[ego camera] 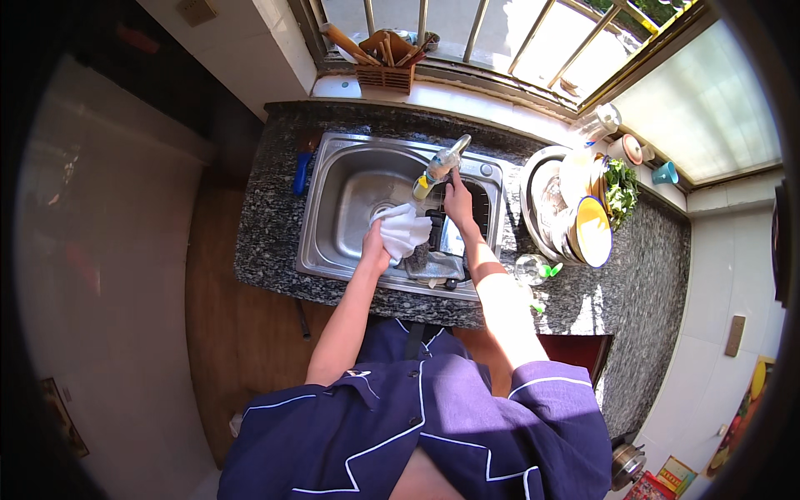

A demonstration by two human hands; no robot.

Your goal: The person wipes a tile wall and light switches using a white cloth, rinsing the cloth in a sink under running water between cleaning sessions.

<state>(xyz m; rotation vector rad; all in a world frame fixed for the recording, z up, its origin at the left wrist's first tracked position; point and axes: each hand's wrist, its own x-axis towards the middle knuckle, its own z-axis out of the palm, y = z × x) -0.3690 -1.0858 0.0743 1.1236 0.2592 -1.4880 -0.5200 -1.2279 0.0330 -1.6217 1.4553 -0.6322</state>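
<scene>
My left hand [375, 246] grips a white cloth [403, 231], which hangs in loose folds over the right part of the stainless steel sink's main basin [350, 187]. My right hand [458, 201] is raised at the faucet [445, 161], with a finger against its wrapped body; whether it grips anything cannot be told. A yellow and clear nozzle [421, 186] forms the faucet's outlet. Below my right hand, the small basin holds a dark rack, and a grey cloth [437, 267] lies at its near edge, close to the white cloth.
A blue-handled tool [302, 172] lies left of the sink. Stacked plates and bowls [594, 231], a large metal basin [531, 178] and leafy greens [622, 190] stand at right, near a clear container [531, 270] with green parts. A utensil basket [384, 76] sits on the windowsill.
</scene>
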